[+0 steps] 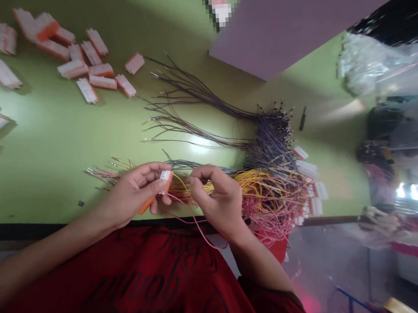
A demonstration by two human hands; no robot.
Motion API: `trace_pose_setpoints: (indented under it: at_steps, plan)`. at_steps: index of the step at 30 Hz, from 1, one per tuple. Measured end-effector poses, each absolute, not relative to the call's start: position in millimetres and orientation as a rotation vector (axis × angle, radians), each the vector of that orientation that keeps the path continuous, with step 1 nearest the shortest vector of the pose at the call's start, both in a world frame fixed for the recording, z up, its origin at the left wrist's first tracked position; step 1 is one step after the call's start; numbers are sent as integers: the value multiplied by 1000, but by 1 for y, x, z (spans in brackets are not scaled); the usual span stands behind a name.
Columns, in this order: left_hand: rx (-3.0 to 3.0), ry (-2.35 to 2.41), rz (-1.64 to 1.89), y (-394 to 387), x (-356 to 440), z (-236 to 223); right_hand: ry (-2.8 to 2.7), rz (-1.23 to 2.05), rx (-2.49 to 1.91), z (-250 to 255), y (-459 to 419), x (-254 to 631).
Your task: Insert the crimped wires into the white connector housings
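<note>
My left hand [140, 191] is closed around a white and orange wire connector [166, 183], held over the front edge of the table. Yellow and pink wires run out of the connector's right side. Just to the right, my right hand [216, 194] has its thumb and forefinger pinched together near the yellow wire [180, 181]; what lies between those fingertips is too small to make out. A pink wire [201, 230] loops down below both hands. Behind the hands, a bundle of yellow and pink wires [268, 195] spreads out to the right.
Dark wires [208, 95] with metal tips fan leftward from a thick bundle [271, 134]. Several connectors [99, 71] lie at the upper left, others [311, 183] at the right. A purple box [275, 25] stands at the back, near a dark small tool [302, 118] and clear plastic bags [369, 61].
</note>
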State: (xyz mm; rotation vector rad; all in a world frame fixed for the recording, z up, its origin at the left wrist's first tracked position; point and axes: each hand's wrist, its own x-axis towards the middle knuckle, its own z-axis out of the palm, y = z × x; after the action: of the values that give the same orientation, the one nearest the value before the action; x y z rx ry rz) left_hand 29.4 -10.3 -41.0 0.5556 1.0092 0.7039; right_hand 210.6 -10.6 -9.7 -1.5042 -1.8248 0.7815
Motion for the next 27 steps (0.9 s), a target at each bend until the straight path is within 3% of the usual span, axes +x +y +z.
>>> trace_pose_setpoints:
  at_steps: [11,17,21,27]
  plan:
    - [564,1012,687,-10,29,-44,-2023,546,-1526,-17,-17,211]
    - [551,1038,683,-10,31,-45,-2007,811,-1376,-3,-19,209]
    - [552,994,675,-10,30,-45,-1969,724,-1606,-13,-17,209]
    - [530,996,653,-9,30,-42,-1925,800,-1618,-21,-15,211]
